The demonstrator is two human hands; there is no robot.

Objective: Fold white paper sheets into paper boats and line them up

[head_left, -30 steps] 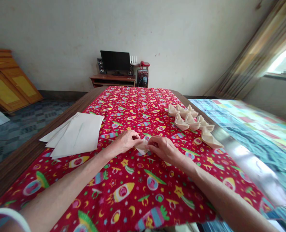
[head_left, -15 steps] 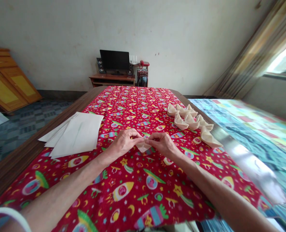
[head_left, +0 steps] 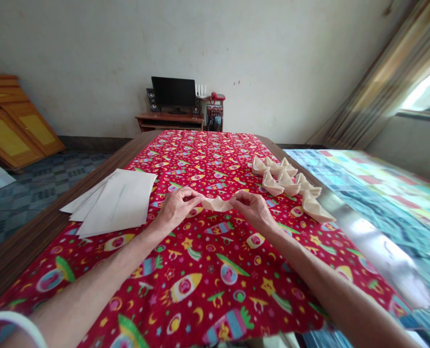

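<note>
Between my hands, over the middle of the red cloth, is a folded paper boat (head_left: 217,204) with a small peak at its centre. My left hand (head_left: 177,205) pinches its left end between thumb and fingers. The right end is pinched the same way by my right hand (head_left: 251,208). Off to the right, several finished paper boats (head_left: 287,182) of the same cream paper stand grouped together. A fanned stack of paper sheets (head_left: 117,203) lies left of my hands.
A red patterned cloth (head_left: 215,280) covers most of the dark wooden table (head_left: 37,244). Past the far end stand a monitor (head_left: 173,92) and a red telephone (head_left: 216,96) on small furniture. A bed (head_left: 392,203) is at the right, a wooden cabinet (head_left: 17,121) at the left.
My hands have moved apart and slightly up, pulling the paper from a downward-pointing folded piece into a wide boat shape. The sheets and the other boats have stayed in place.
</note>
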